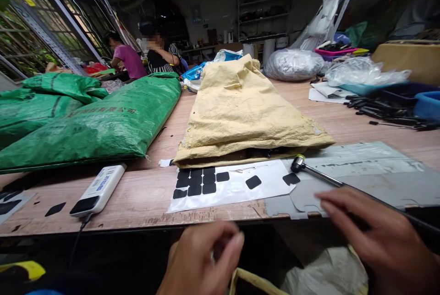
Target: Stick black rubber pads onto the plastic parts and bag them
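Note:
My left hand [206,258] is at the bottom centre, below the table edge, with its fingers curled and thumb pressed near the forefinger; what it may hold is hidden. On the right, my right hand [374,235] hovers near a hammer [319,175] with a dark shaft, its fingers bent, somewhat blurred. A white sheet [237,198] with several black rounded squares [194,180] lies on the table before a yellow sack [247,107]. The sack's near end gapes a little, with dark items inside. The hammer's head rests on a grey board [364,171].
Green sacks [103,120] fill the left side, with a white power bank [99,189] and cable in front. Black parts [385,107] lie in and around bins at the right. Below the table edge is an open bag [330,272]. Two people sit at the back left.

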Motion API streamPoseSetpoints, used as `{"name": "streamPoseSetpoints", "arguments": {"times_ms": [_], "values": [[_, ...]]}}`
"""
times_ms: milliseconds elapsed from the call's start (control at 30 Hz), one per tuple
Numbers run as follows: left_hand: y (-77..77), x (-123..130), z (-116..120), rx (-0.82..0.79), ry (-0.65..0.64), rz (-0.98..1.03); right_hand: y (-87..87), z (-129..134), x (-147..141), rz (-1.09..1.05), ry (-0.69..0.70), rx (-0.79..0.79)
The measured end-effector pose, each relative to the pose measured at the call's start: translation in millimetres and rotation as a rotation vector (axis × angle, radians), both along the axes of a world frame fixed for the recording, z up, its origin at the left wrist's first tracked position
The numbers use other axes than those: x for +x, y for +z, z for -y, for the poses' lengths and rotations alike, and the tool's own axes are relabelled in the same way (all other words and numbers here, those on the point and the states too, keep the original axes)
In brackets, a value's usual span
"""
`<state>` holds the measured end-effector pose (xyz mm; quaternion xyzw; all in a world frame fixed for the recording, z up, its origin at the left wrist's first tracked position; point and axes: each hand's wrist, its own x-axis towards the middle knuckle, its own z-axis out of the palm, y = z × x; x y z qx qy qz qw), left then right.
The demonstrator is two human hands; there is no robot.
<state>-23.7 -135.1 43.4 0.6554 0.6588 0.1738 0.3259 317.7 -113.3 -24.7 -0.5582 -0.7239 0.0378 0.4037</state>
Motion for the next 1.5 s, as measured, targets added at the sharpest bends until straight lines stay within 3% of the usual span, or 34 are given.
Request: {"name": "streamPoseSetpoints", "arguments": {"times_ms": [67, 100, 200, 267, 367, 500, 633, 833, 1000, 1167, 1400, 1500], "values": [[2.4, 32, -50, 0.231, -0.093, 0.137, 6.2, -27, 8, 0.123, -0.203, 0.078], [2.9, 46, -75, 0.316, -0.075, 0.147, 5.4, -39, 10, 0.200, -0.240, 0.073], [-1.8, 78, -140, 0.340, -0.020, 0.057, -6.9, -59, 12, 0.382, -0.409, 0.048], [-9.9, 90, -168, 0.308, 0.013, -0.108, -15.6, -62, 10, 0.429, -0.469, 0.059], [-20.7, 97, -187, 0.287, 0.046, -0.276, -20.5, -59, 9, 0.435, -0.475, 0.084], [-16.6, 83, -180, 0.252, 0.001, -0.293, -16.9, -58, 9, 0.452, -0.478, 0.071], [-8.4, 50, -148, 0.313, -0.098, -0.215, -15.5, -58, 8, 0.439, -0.481, 0.066], [-27.8, 29, -111, 0.320, -0.246, -0.018, -17.6, -58, 9, 0.397, -0.467, 0.075], [-39.4, 34, -115, 0.421, -0.299, 0.047, -16.1, -58, 13, 0.388, -0.414, 0.055], [-41.7, 35, -121, 0.367, -0.295, 0.087, -8.0, -58, 14, 0.378, -0.373, 0.006], [-43.0, 31, -120, 0.361, -0.305, 0.102, 33.2, -42, -18, -0.071, -0.272, 0.046], [-39.3, 37, -120, 0.361, -0.295, 0.052, 41.1, -37, -36, -0.149, -0.194, 0.013]]}}
